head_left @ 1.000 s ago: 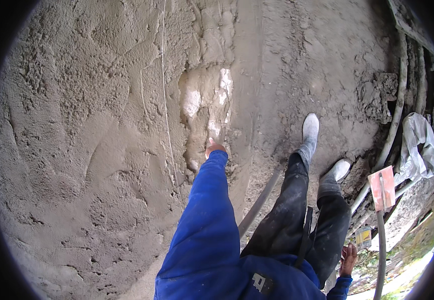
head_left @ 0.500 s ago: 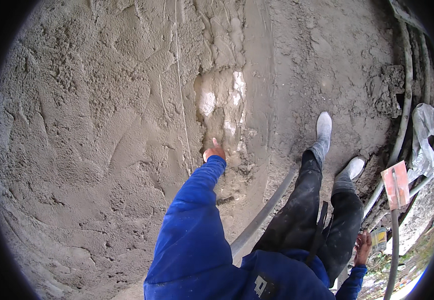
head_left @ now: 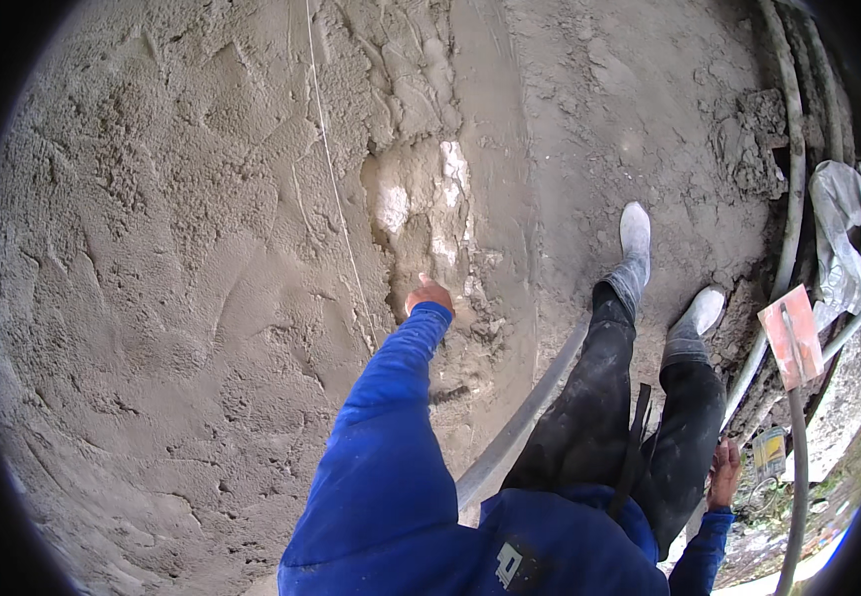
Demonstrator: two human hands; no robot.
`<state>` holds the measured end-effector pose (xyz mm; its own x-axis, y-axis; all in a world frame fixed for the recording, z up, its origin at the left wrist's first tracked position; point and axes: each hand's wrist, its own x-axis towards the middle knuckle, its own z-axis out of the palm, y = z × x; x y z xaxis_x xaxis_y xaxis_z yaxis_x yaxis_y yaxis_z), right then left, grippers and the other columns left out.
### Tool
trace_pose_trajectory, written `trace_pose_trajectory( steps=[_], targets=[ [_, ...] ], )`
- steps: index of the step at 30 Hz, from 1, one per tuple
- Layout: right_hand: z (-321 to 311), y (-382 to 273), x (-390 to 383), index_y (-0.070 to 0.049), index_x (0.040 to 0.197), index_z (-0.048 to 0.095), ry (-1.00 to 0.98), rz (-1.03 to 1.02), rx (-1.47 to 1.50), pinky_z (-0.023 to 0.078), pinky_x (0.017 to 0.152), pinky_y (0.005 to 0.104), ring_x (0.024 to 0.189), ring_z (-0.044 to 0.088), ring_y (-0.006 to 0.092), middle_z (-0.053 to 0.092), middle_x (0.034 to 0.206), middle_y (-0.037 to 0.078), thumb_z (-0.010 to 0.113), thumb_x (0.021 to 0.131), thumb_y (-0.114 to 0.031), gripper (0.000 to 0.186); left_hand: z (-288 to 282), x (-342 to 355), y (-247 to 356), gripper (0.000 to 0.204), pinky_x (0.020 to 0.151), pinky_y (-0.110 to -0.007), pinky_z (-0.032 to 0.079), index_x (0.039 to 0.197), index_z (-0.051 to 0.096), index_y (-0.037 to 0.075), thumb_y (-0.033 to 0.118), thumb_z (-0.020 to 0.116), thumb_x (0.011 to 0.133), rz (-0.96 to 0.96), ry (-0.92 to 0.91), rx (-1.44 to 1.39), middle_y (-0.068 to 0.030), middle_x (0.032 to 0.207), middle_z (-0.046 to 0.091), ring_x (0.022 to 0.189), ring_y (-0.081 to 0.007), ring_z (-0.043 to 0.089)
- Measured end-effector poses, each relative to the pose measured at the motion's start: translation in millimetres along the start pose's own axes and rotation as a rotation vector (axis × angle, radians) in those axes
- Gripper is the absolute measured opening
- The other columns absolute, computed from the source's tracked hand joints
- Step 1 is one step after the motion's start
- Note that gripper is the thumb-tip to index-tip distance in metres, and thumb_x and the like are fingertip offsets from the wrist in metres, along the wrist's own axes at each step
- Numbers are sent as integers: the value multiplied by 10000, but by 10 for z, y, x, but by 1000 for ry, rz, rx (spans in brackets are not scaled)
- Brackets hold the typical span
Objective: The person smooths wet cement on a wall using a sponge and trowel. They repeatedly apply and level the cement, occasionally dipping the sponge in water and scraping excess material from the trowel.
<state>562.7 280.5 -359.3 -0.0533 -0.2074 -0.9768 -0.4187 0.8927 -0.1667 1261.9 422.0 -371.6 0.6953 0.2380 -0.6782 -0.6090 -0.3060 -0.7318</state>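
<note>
My left hand (head_left: 430, 296) reaches out against the rough grey wall (head_left: 182, 268), just below a patch of pale exposed surface (head_left: 392, 210) in the mortar. One digit points up; the other fingers are hidden from view, so whether they hold anything is unclear. Close to its left runs a thin taut string (head_left: 331, 164). Down by my thigh is my right hand (head_left: 723, 477), its fingers bent around something I cannot make out. A reddish rectangular plastering float (head_left: 791, 336) with a handle lies beyond that hand.
My white-dusted boots (head_left: 635, 234) stand on the dirt floor (head_left: 599, 129). A grey pipe (head_left: 530, 412) slants behind my leg. To the right are poles (head_left: 790, 189), a crumpled grey plastic sheet (head_left: 846, 228), a long rod (head_left: 799, 477) and a yellow-labelled container (head_left: 769, 452).
The view has shifted slightly, so the wall patch and string sit further left. My left hand stays near the patch. My right hand remains by the thigh, turned a little.
</note>
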Motion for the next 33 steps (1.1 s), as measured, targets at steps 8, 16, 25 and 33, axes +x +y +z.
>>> trace_pose_trajectory(
  steps=[8,16,25,33],
  targets=[
    [-94,191,170,-104,1305,590,-32,-59,47,432,701,247,836,546,76,613,1031,-32,574,1008,-454,459,-103,-184,-305,1111,898,-389,557,1550,-47,-102,335,681,834,-164,46,-99,-147,1256,690,1099,-275,702],
    [-315,234,112,-139,1318,599,82,35,55,428,611,204,794,595,46,669,1049,-31,592,996,-466,459,230,195,-313,935,909,-390,559,1567,96,-68,336,622,909,-250,92,-167,-150,1288,671,1140,-273,684],
    [-481,478,198,-104,1307,594,29,-26,122,432,657,255,828,581,101,657,1044,22,586,995,-450,466,58,-1091,677,393,951,-400,547,1165,733,116,353,641,866,77,36,-219,-128,1264,687,1156,-287,672],
    [-602,97,87,-110,1215,600,69,-68,235,499,593,256,777,619,105,654,972,12,597,996,-424,383,820,-2031,1080,336,893,-466,550,1096,735,75,293,611,873,373,175,-326,-212,1172,686,1069,-365,682]
  ],
)
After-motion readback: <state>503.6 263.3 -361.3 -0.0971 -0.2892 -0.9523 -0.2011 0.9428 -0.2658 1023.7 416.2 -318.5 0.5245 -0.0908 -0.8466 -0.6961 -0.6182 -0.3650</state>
